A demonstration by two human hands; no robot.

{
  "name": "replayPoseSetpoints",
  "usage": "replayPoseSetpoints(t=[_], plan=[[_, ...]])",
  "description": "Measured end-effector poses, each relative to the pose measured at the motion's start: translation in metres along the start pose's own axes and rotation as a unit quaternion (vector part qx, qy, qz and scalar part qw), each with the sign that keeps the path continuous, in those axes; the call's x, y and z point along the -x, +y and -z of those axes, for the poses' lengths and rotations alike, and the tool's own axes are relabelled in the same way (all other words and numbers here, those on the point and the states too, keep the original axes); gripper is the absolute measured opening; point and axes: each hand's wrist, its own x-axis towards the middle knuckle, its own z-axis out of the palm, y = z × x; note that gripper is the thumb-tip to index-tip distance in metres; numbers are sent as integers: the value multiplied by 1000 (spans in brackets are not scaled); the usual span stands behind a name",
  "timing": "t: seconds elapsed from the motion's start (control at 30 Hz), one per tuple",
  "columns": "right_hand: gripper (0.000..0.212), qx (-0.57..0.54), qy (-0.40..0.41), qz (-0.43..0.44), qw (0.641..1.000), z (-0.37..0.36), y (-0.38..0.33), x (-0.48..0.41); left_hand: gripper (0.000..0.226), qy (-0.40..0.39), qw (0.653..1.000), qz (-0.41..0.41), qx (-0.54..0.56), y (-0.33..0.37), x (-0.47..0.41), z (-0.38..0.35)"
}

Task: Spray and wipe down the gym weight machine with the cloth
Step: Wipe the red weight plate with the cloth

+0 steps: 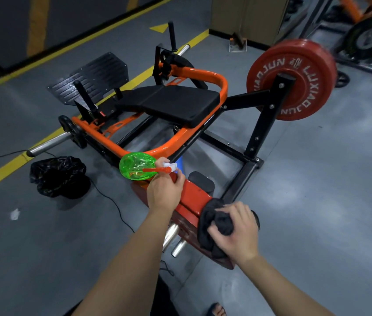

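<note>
Underfoot, the grey floor [317,201] carries the machine [222,85], whose orange frame runs from the far footplate [93,76] to the near end below the camera. A red plate [312,71] sits on the black arm at the machine's right side, and the black pad [171,101] lies inside the orange loop. A black bag [59,176] is slumped on the floor by the machine's left side, with a thin cable [116,206] trailing past it.

The green bottle [136,166] hangs over the frame's near bend, tipped on its side. The left hand [164,192] holds it by the spray head, fingers curled round the neck and trigger. The dark cloth [217,224] is bunched on the red block [191,197] at the machine's near end. The right hand [237,226] presses it there, fingers clamped round the wad.

Wiping seems under way at this end, with most of the frame and the pad probably not yet done.

Several things could go wrong. With the bottle sideways, the trigger may draw air and only sputter. Spray aimed past the narrow tube would wet the floor near the cable and leave a slippery patch. The cloth, wadded tight, touches little surface and may smear rather than lift dirt.
</note>
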Motion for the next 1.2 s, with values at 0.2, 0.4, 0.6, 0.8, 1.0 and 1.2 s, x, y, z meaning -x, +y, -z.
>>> replayPoseSetpoints(t=[0.2,0.4,0.6,0.8,1.0,1.2], plan=[[38,113,-64,-10,991,-34,-70,-66,32,-49,997,51,-16,-5,-10,2],[33,48,-42,15,998,-25,-54,-38,29,-34,999,31,-7,-13,-18,7],[26,-61,82,-74,992,-16,-15,11,26,-58,998,20,12,-18,-23,12],[34,-9,150,-328,933,-22,-43,3,28,-45,999,9,22,-17,-25,13],[43,101,47,-223,968,-46,-90,-47,29,-76,997,31,10,-31,-38,10],[31,28,35,-95,994,-33,-66,-27,31,-123,987,94,46,-52,-62,13]])
